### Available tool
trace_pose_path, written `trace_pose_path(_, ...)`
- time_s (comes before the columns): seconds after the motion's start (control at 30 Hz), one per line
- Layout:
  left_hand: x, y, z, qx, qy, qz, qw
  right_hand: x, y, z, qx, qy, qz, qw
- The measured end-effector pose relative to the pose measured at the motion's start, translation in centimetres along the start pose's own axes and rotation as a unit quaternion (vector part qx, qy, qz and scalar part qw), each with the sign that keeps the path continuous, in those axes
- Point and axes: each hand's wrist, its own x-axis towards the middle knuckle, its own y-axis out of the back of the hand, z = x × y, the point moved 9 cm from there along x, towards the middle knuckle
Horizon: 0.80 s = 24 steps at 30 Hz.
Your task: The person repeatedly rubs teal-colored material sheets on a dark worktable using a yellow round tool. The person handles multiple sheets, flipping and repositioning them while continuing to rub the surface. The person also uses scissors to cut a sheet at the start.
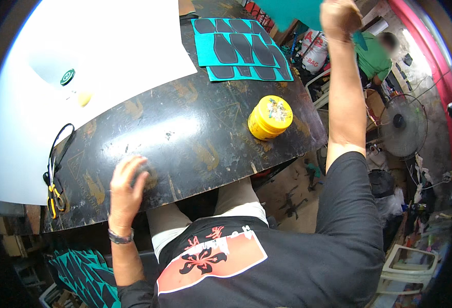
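By the view's clock face, a white sheet (133, 46) covered ten o'clock of the dark table (200, 138), while scissors (55, 197) lay between eight and nine, perhaps placed for easy reach of the left hand (126, 187), seemingly empty at the same hour but nearer centre, thumb and fingers apart. Panelled teal sheets (241, 51) overlapped at twelve, and a yellow jar (270, 118) stood between one and two, probably set aside from the working middle. At one o'clock, a loose teal piece (295, 13) was apparently clamped in the right hand (341, 20), the arm outstretched as if to hold it off the table.
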Motion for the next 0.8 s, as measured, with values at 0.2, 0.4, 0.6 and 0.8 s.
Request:
trace_pose_path(0.2,-1.6,-6.1,1.1,0.117,-0.017,-0.062,0.991,-16.6,-17.4,-9.9,-0.103,0.068,-0.514,0.849)
trace_pose_path(0.4,-1.4,-5.4,0.2,0.069,0.024,-0.052,0.996,-27.4,-25.9,-14.2,-0.027,-0.129,-0.691,0.711)
trace_pose_path(0.6,-1.1,-5.2,0.1,0.042,0.032,-0.047,0.998,-26.7,-29.6,-16.5,0.042,-0.153,-0.656,0.738)
trace_pose_path(0.8,-0.8,-4.6,-0.5,0.006,0.011,-0.015,1.000,-31.2,-31.2,-17.0,0.087,-0.201,-0.732,0.645)
